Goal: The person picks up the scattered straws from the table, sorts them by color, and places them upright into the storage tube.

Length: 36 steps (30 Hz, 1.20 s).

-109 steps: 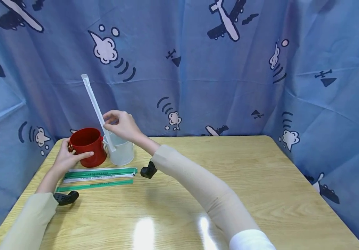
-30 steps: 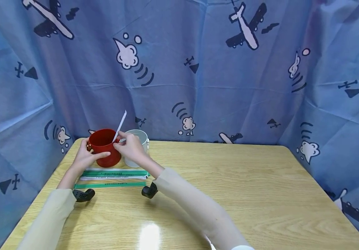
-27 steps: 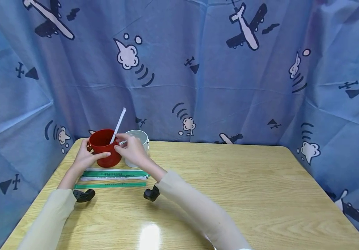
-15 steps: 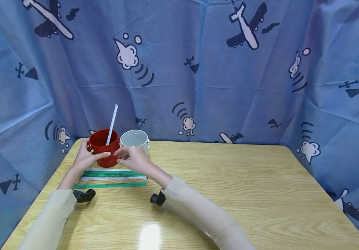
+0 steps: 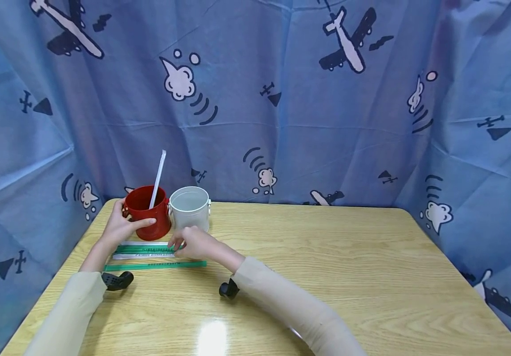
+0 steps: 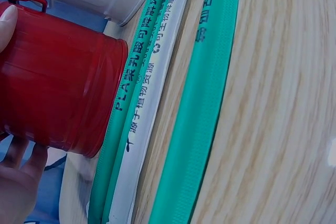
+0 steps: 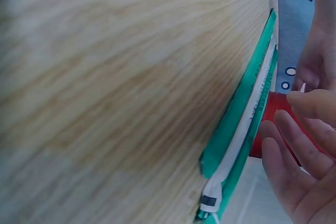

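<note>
My left hand [image 5: 116,230] holds the small red bucket [image 5: 159,225] at its left side, thumb across the front. In the left wrist view, fingertips show under the bucket's wall [image 6: 58,82]. One white-wrapped straw [image 5: 158,178] leans in the red bucket, its top well above the rim. In front lies a row of wrapped straws, green [image 5: 131,249] and white [image 5: 142,256], with a separate green straw [image 5: 153,266] nearer me. Over the row's right end is my right hand [image 5: 197,243], fingers loosely bent. In the right wrist view its fingers [image 7: 302,145] hold nothing.
A white bucket [image 5: 193,217] with side handles stands just right of the red one. Both are near the back left of the wooden table [image 5: 326,257]. A blue patterned curtain [image 5: 237,99] hangs behind and at both sides.
My right hand brought the white straw from beside the white bucket into the red one, let it go, then moved down and right to the straws. My left hand keeps holding the red bucket.
</note>
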Each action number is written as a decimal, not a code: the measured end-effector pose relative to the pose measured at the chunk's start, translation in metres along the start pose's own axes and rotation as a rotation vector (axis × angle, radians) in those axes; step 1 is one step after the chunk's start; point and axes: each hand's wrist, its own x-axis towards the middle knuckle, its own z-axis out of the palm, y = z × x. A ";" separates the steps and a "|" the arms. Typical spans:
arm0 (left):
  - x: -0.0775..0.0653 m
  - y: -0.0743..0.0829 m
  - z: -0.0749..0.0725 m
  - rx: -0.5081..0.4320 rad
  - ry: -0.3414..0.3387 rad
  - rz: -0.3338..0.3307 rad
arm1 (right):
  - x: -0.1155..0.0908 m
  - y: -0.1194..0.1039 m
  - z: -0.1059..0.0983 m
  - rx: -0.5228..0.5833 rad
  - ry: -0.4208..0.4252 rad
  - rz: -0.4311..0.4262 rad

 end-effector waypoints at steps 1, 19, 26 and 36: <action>0.000 0.000 0.000 0.000 0.001 0.000 | 0.000 0.001 0.001 -0.005 -0.006 0.002; 0.000 -0.001 0.000 0.004 0.003 0.004 | 0.003 0.002 0.018 -0.313 -0.018 0.035; -0.001 0.000 0.000 -0.002 -0.003 0.007 | 0.007 -0.007 0.024 -0.411 -0.011 0.036; 0.000 0.000 0.001 -0.002 -0.002 0.005 | 0.004 -0.007 0.023 -0.414 -0.019 0.114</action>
